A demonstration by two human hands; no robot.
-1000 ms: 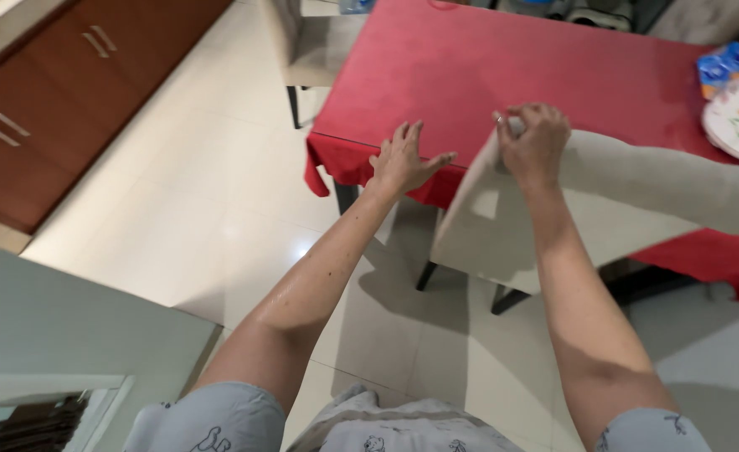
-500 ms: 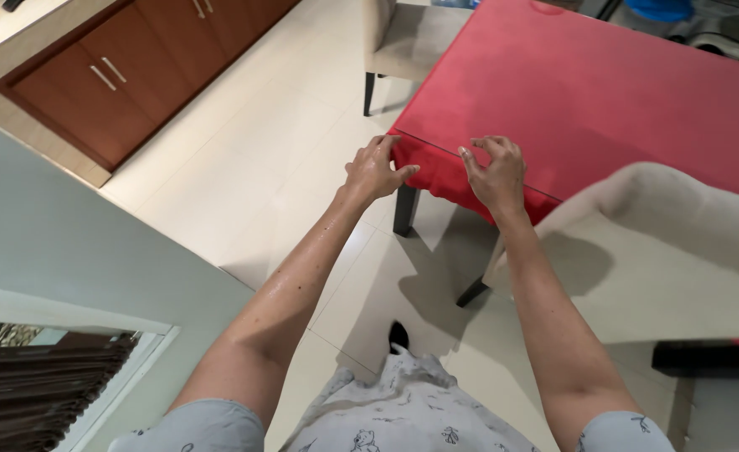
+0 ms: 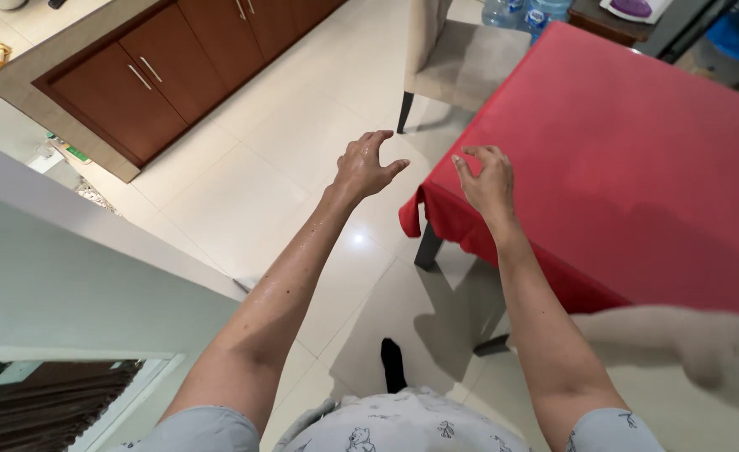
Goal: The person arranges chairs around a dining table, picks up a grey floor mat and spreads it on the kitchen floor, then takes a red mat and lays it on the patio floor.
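Hovering empty, left hand was held half-curled over the floor; right hand was spread loosely above the red desk corner, nothing gripped.

At frame centre, the left hand hovers open over the floor, the right hand curls above the red tabletop corner; a chair stands at the top.

Both arms reach forward, left hand and right hand empty with fingers curled and spread.
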